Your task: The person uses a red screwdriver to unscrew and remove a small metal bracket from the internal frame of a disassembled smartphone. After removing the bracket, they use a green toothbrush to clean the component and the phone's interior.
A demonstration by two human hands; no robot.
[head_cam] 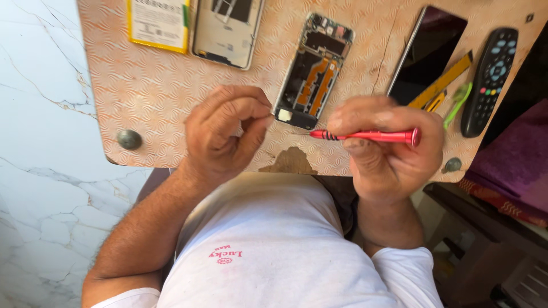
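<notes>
My right hand [388,148] grips a red screwdriver [371,136] lying level, its thin tip pointing left toward my left hand. My left hand [225,131] has its fingers pinched together just left of the tip; whatever sits between them is too small to tell. Just beyond both hands lies an opened phone frame [314,71] with orange flex cables showing, on a small patterned table [148,85].
On the table sit a yellow-edged battery [158,24], a phone back cover [227,31], a dark phone screen [428,51], a yellow pry tool [442,82], a green tool [458,101] and a black remote [490,80]. Marble floor lies to the left; purple fabric to the right.
</notes>
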